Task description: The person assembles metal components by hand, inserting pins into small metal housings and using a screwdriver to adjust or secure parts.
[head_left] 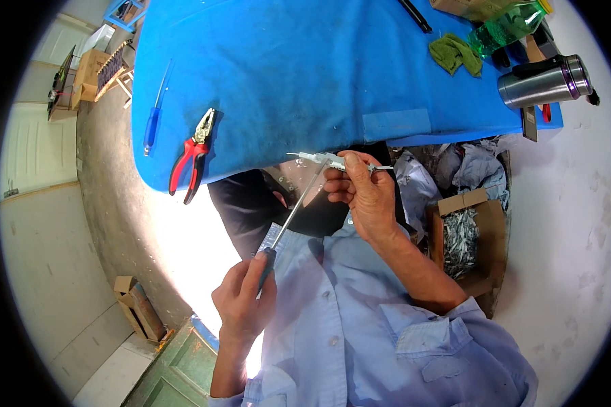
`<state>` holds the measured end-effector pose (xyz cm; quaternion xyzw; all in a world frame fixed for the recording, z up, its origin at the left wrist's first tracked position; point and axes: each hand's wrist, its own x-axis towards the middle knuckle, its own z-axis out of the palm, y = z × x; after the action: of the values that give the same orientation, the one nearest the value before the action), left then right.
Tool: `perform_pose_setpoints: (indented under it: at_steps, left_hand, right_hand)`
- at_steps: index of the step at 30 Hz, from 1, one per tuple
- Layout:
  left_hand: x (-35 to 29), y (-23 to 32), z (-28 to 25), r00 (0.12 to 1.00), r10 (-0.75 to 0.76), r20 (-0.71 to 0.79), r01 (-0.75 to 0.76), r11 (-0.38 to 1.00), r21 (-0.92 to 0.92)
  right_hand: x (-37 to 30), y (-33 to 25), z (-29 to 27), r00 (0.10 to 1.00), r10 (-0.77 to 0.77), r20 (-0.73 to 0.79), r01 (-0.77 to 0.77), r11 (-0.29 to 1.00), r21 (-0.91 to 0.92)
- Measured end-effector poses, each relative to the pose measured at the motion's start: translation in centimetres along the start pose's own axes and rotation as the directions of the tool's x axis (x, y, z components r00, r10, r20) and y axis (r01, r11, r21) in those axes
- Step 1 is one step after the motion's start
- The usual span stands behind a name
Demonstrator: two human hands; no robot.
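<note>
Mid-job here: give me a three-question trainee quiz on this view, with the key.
1. Multiple choice: what does the left hand hold?
a) a hammer
b) a dark-handled screwdriver
c) scissors

2. True or false: on the blue-covered table, the red-and-black pliers lie to the right of the blue-handled screwdriver.

3. Fill in the colour: the right hand holds a slim ____ piece.

Key: 1. b; 2. true; 3. whitish
</note>
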<state>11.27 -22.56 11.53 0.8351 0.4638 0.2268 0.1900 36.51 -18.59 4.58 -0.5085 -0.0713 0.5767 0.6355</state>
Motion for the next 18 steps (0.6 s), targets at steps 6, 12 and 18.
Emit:
perform_pose_setpoints:
  at_steps: [6, 12, 18]
  left_hand:
    - [-0.11, -0.20, 0.10, 1.000, -0.011, 0.005, 0.011, 1.000, 0.011]
    - [0.22, 0.05, -0.34, 0.998, -0.047, 0.036, 0.047, 0.999, -0.005]
    - [-0.10, -0.13, -0.35, 1.000, 0.009, 0.018, -0.009, 0.999, 0.036]
  right_hand:
    - [0.09, -0.17, 0.22, 1.000, 0.018, -0.018, -0.017, 1.000, 0.026]
    - [0.17, 0.20, 0.09, 1.000, 0.005, 0.001, -0.005, 1.000, -0.002]
    - [0.09, 0.41, -0.24, 1.000, 0.010, 0.026, -0.011, 1.000, 0.009]
